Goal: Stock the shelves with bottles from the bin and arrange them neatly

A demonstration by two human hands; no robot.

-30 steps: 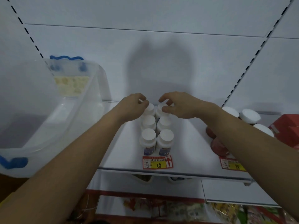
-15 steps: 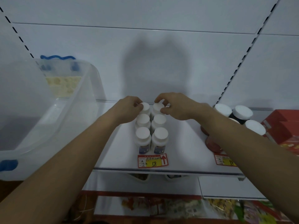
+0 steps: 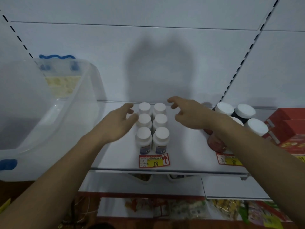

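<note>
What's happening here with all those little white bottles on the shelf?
A person is stocking a shop shelf. Six small white-capped bottles stand in two neat rows of three above a red price tag. Both hands are open, with nothing in them: the left hand is just left of the bottles, its thumb against the middle one, and the right hand hovers to their right. A clear plastic bin sits at the left, and larger white-capped jars stand at the right.

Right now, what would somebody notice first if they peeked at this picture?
Probably the six white-capped bottles, standing in two neat rows mid-shelf behind a red price tag. An open left hand and right hand flank them, gripping nothing. A big clear bin sits at the left.
</note>
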